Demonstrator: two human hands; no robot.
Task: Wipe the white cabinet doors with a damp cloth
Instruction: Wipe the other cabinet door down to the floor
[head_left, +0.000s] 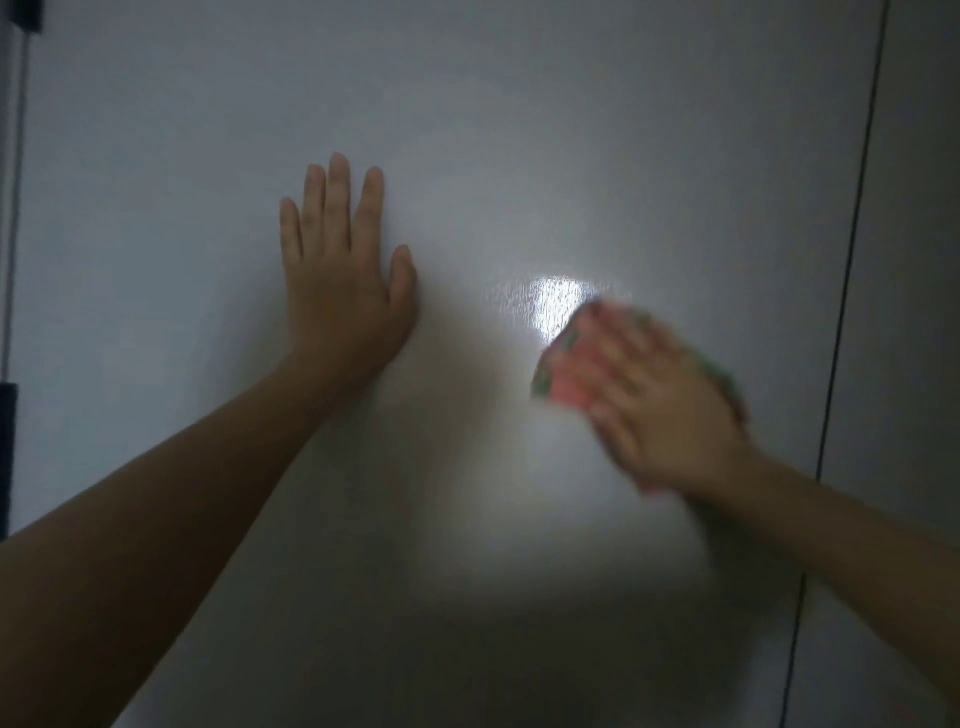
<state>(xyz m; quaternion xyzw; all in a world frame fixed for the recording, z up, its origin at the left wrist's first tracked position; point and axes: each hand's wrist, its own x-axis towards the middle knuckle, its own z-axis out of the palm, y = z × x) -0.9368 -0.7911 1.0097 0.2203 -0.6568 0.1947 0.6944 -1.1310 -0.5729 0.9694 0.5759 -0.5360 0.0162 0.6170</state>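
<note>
A white cabinet door (519, 130) fills the view, glossy, with a bright glare patch near its middle. My left hand (343, 275) lies flat against the door, fingers spread upward, holding nothing. My right hand (660, 395) is blurred by motion and presses a pink and green cloth (563, 371) against the door just below and right of the glare. Most of the cloth is hidden under the palm; its edges show at the left and upper right of the hand.
A thin dark gap (852, 249) runs down the right side between this door and the neighbouring white door (914, 260). At the far left edge a dark vertical strip (13, 208) marks the door's other side.
</note>
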